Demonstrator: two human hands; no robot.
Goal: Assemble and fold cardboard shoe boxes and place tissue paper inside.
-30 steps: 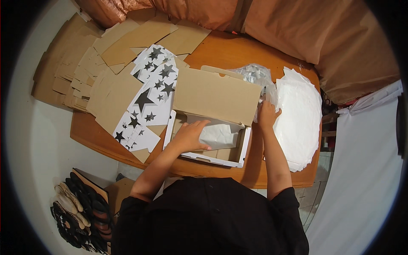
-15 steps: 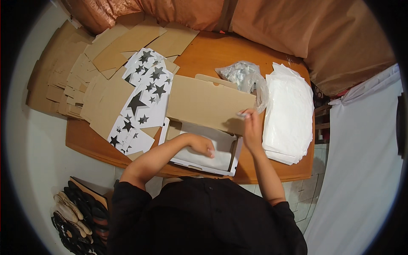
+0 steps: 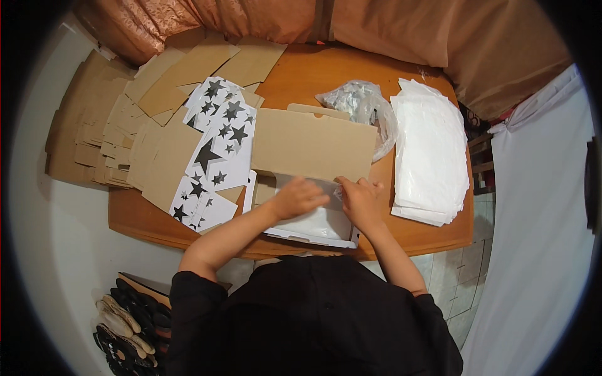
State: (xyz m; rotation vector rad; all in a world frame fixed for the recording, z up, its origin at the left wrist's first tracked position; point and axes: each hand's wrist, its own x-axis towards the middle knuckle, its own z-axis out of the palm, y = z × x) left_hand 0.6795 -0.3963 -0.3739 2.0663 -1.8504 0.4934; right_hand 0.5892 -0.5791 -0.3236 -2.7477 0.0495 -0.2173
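Note:
An open cardboard box [image 3: 313,145] stands in front of me, its brown lid raised at the back and its low white walls toward me. White paper [image 3: 316,224] lines its inside. Over the box my left hand [image 3: 300,198] is closed, fingers curled together; whatever they hold is hidden. Just right of it, by the lid's fold, my right hand [image 3: 362,200] pinches a small clear plastic packet [image 3: 338,192], too small to make out fully. The two hands are close together but apart.
Flat star-printed card sheets [image 3: 216,153] and stacked brown cardboard [image 3: 94,125] cover the table's left. Behind the box's right corner lies a clear plastic bag [image 3: 360,103] of small silvery packets. A white paper stack [image 3: 431,156] is at right. Shoes [image 3: 128,326] stand low at left.
My left hand has risen from the paper inside the box toward the lid's fold. My right hand has moved left and nearer to me with the small packet, close to the left.

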